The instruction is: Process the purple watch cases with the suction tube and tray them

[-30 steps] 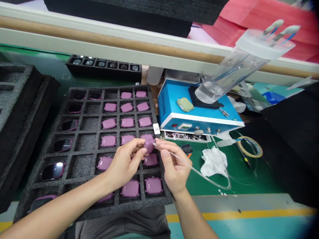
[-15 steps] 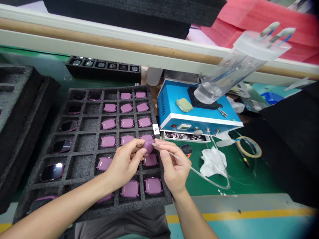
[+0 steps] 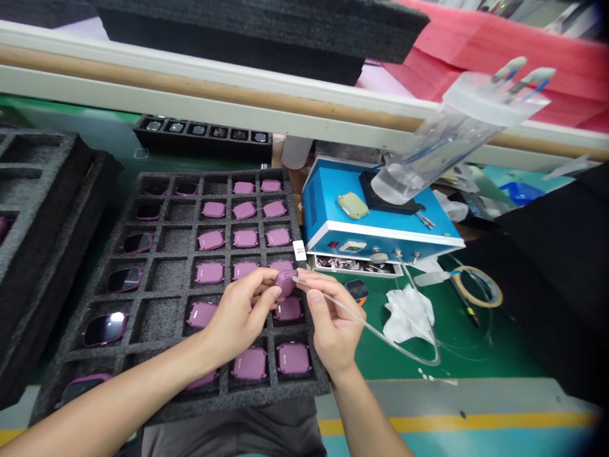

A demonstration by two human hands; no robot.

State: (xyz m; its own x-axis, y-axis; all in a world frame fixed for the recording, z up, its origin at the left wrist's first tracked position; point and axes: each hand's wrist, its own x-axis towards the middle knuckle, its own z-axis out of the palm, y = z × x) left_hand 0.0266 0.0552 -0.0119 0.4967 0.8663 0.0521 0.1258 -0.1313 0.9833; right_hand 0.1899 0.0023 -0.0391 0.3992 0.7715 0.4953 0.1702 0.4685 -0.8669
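Note:
My left hand (image 3: 240,311) pinches a purple smartwatch case (image 3: 286,283) between thumb and fingers, above the right side of a dark foam tray (image 3: 176,240). Closed around a thin clear tube (image 3: 349,310), my right hand (image 3: 337,320) holds the tube's tip at the right edge of the case. Whether the tip touches it I cannot tell. Purple cases (image 3: 250,363) lie in the tray's right columns, and watches with dark screens (image 3: 105,329) fill its left column. From my right hand the tube loops back to the front of a blue machine (image 3: 385,228).
A clear cylinder (image 3: 413,158) and a pale green watch case (image 3: 353,205) sit on the machine. Below it is a shallow drawer (image 3: 354,265) of small parts. White tissue (image 3: 409,314) and a tape roll (image 3: 477,285) lie to the right. More foam trays (image 3: 57,209) stand at left.
The whole view has shifted slightly, so things sit a little lower in it. Both hands keep their grips, with the case and tube tip in nearly the same position.

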